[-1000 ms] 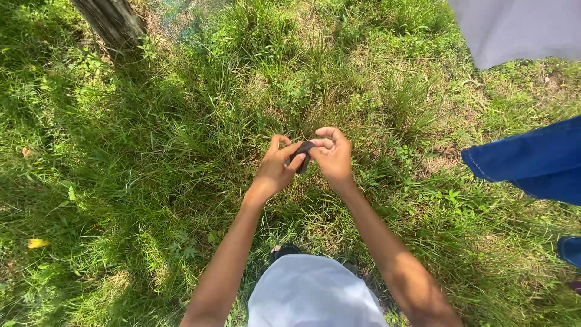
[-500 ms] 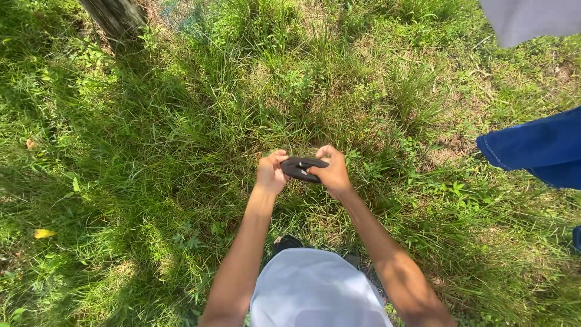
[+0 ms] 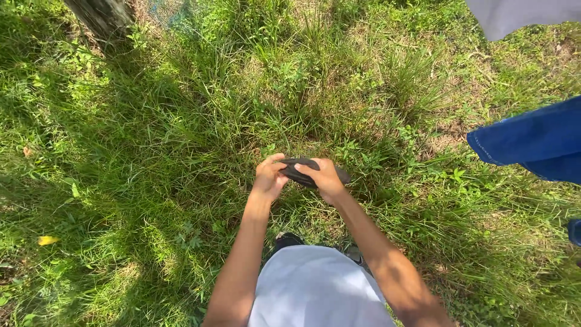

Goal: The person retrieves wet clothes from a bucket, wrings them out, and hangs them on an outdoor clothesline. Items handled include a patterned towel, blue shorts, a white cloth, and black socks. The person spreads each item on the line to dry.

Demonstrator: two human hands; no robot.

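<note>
- The left hand (image 3: 269, 178) and the right hand (image 3: 325, 180) meet out in front of the body, both closed on one dark flat object (image 3: 302, 171), slim and elongated, black or dark grey; what it is cannot be told.
- The dark flat object spans the two grips, its long axis running left to right, sloping a little downward toward the right, where its end pokes out past the right grip.
- Left grip: fingers curled, pinching the object's left end. Right grip: fingers wrapped over the top of the middle-to-right part, covering much of it.
- Both hands touch it; the right covers more of its length.
- Straight below the grips lies tall grass (image 3: 181, 151); the object is held above it, not resting.
- Nearer the body than the grips, a pale grey shirt (image 3: 315, 290) and a dark shoe (image 3: 287, 240).
- Well right of the grips, a blue cloth (image 3: 532, 142), with a grey cloth (image 3: 520, 15) above it.
- Far up-left, a tree trunk (image 3: 100, 15); well left, a yellow leaf (image 3: 47, 240).
- No packages, labels or signs show.
</note>
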